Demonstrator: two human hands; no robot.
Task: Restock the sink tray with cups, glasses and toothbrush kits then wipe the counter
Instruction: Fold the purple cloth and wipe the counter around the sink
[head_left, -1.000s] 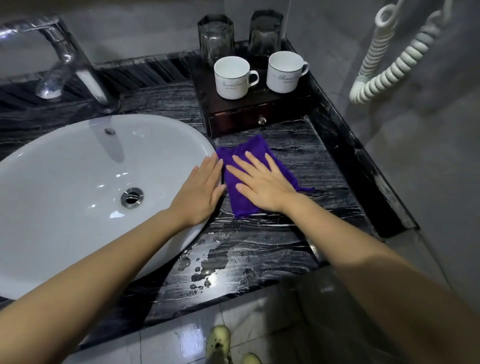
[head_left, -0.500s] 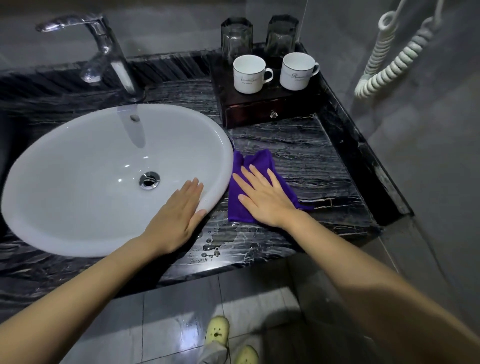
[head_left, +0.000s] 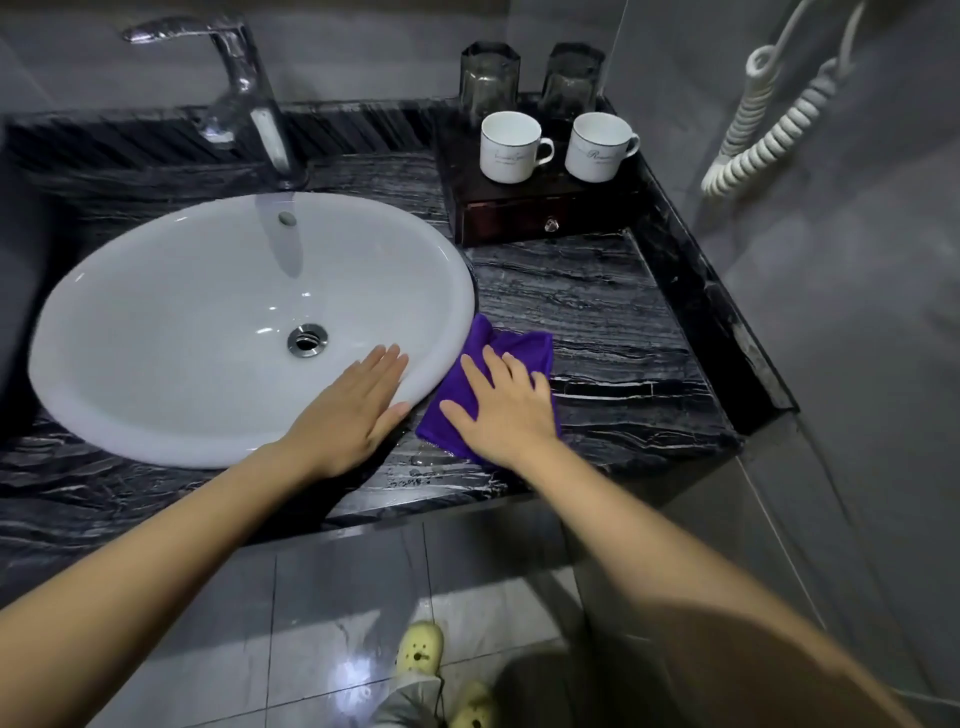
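Observation:
A purple cloth (head_left: 511, 351) lies on the black marble counter (head_left: 597, 291) just right of the white basin (head_left: 208, 322). My right hand (head_left: 501, 410) presses flat on the cloth, fingers spread. My left hand (head_left: 356, 410) rests flat on the basin's front-right rim, holding nothing. At the back right a dark wooden tray (head_left: 540, 218) with a small drawer carries two white cups (head_left: 511, 148) (head_left: 597, 145) and, behind them, two dark glasses (head_left: 488, 78) (head_left: 571, 75). No toothbrush kits are visible.
A chrome tap (head_left: 244, 88) stands behind the basin. A white coiled cord (head_left: 763, 135) hangs on the grey wall at right. Water drops sit on the counter near its front edge (head_left: 421, 478). Tiled floor and yellow shoes (head_left: 421, 649) show below.
My right hand has drawn the purple cloth back toward the counter's front edge, beside the basin. My left hand slid along the basin rim toward me. The water patch near the front has shrunk.

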